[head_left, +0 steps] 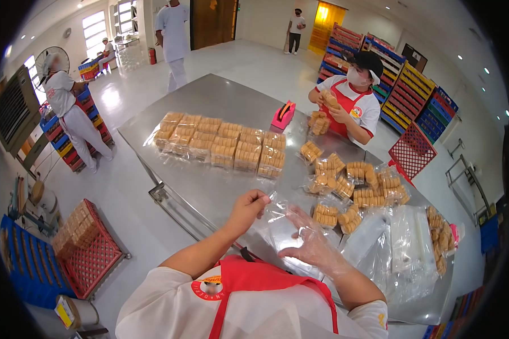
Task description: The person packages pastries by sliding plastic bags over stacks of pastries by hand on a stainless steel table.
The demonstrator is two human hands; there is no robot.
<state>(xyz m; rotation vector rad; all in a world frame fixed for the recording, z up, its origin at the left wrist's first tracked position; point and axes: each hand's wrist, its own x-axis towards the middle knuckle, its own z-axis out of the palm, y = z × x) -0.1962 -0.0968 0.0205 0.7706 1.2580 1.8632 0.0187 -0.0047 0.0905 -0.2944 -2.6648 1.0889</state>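
My bare left hand [247,211] pinches the edge of a clear plastic bag [276,212] between thumb and fingers, above the steel table. To the right of it, my right hand [313,243] wears a see-through plastic glove. Its fingers are spread and curved beside the bag, with nothing visible in them; whether a fingertip touches the film I cannot tell. Beyond my hands stand rows of clear packs of round biscuits [223,148]. Loose-lying biscuit packs [369,197] are heaped past my right hand. Flat clear bags [408,240] lie in a stack at the right.
A pink tape dispenser [283,115] stands on the steel table [201,93]. Across it, a co-worker [350,101] in a red apron holds biscuits. A red crate [90,254] with packs sits at floor level left. Stacked crates [401,87] and other people are farther back.
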